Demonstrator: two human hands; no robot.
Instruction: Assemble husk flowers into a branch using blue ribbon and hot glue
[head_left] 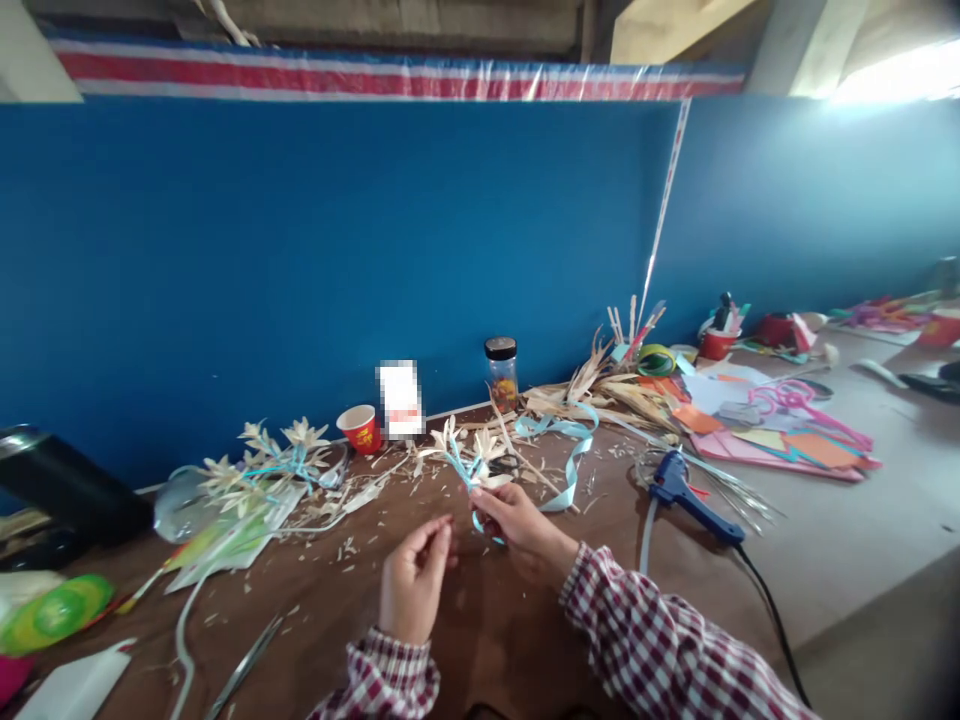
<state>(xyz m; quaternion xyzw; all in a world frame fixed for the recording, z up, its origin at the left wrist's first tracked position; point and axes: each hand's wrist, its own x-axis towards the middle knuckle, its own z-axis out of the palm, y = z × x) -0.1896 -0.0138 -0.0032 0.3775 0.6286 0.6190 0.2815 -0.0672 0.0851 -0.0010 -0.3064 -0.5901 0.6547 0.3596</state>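
My right hand (519,520) pinches a small bunch of corn-husk flowers (480,460) by its stems, which are wrapped in light blue ribbon. The pale petals fan out above my fingertips, and a short ribbon end hangs below them. Just to the left, my left hand (416,580) is raised over the table with its fingers curled against the thumb, apart from the flowers; anything inside is hidden. Beyond the bunch, a loose light blue ribbon (576,470) curls over the table. More finished husk flowers (289,465) stand at the left.
A blue glue gun (694,500) with its cord lies right. Tweezers (246,665) lie front left. Behind are a red paper cup (360,430), a lidded jar (501,375) and dried husks (622,400). Coloured paper (802,450) covers the right side; scraps litter the brown table (322,620).
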